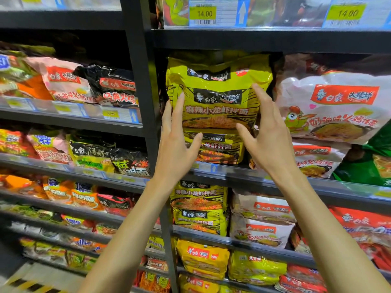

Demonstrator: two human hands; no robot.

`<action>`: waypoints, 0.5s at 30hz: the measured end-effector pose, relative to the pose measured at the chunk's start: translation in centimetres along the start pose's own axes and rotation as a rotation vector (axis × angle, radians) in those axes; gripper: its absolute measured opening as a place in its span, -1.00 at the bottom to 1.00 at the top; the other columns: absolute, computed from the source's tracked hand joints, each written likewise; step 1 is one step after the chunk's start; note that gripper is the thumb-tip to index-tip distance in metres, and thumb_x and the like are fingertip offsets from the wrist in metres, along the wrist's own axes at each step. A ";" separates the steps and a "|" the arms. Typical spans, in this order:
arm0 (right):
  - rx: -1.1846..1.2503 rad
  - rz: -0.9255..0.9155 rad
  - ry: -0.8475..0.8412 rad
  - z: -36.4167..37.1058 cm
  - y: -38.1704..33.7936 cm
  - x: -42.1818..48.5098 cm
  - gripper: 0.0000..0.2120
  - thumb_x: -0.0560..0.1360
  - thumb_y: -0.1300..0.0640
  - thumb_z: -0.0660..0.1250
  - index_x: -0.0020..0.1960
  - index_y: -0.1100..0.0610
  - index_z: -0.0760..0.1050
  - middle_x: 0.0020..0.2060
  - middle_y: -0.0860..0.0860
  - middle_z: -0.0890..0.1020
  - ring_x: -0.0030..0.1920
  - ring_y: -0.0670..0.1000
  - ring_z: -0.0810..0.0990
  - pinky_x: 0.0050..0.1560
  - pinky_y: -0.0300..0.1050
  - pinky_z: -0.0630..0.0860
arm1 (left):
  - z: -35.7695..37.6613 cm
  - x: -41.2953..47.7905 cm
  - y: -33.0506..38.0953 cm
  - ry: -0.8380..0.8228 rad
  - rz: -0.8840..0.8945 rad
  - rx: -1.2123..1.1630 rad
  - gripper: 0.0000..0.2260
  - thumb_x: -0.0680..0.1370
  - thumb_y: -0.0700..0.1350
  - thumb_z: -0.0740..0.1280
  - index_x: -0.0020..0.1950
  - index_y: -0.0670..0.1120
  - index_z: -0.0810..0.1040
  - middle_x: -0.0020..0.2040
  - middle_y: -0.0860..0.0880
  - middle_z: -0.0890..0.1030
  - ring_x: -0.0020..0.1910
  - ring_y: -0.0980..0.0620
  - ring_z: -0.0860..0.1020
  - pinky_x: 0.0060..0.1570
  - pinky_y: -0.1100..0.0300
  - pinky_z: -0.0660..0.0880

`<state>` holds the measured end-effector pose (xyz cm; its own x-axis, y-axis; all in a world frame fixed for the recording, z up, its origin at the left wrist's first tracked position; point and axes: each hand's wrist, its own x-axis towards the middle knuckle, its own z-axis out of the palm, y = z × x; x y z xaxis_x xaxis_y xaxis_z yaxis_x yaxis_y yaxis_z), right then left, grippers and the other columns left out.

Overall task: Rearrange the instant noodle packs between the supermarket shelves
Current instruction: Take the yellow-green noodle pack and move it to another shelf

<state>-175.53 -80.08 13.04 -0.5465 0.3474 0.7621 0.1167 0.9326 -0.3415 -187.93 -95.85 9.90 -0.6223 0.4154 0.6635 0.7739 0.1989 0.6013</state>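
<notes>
Left hand and right hand, fingers spread apart, flank the upright glossy yellow-green plastic noodle multipack; judgement: close on both side edges evenly before lifting.

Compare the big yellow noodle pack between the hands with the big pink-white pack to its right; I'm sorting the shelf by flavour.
The yellow pack has black label panels and stands fairly upright; the pink-white pack has a red-orange logo panel, a cartoon chicken, and leans tilted. The left hand and right hand flank the yellow pack; the pink-white pack has no hand on it. Both sit on the same shelf above smaller matching packs.
</notes>
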 end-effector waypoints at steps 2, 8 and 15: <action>-0.047 -0.006 -0.010 -0.4 -0.1 -0.2 -0.27 0.57 0.06 0.37 0.60 -0.04 0.05 0.49 0.00 0.34 0.41 0.02 0.41 0.22 -0.05 0.46 | -0.2 -0.7 0.1 -0.009 -0.001 0.026 -0.23 0.62 -0.09 0.37 0.65 0.15 -0.07 0.67 -0.02 -0.09 0.54 0.29 -0.11 0.28 0.58 0.00; -0.108 0.000 -0.055 -1.7 -0.7 -0.5 -0.30 0.57 0.04 0.37 0.59 -0.05 0.08 0.45 0.02 0.36 0.39 0.04 0.41 0.22 -0.01 0.47 | -0.9 -2.1 0.5 -0.050 -0.003 0.072 -0.28 0.62 -0.04 0.36 0.65 0.15 -0.01 0.66 0.02 -0.12 0.64 -0.01 -0.03 0.35 0.19 0.16; -0.168 0.014 -0.125 -3.0 -1.4 -1.2 -0.30 0.57 0.02 0.34 0.59 -0.08 0.06 0.46 0.00 0.33 0.40 0.09 0.40 0.14 0.09 0.52 | -2.4 -2.8 0.3 -0.133 -0.006 0.128 -0.40 0.64 0.02 0.31 0.62 0.13 0.13 0.65 0.02 0.01 0.60 -0.05 0.12 0.23 0.18 0.26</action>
<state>-172.58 -81.53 14.22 -0.6414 0.3558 0.6798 0.2565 0.9344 -0.2470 -186.24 -99.06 9.31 -0.6127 0.5256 0.5902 0.7840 0.3100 0.5378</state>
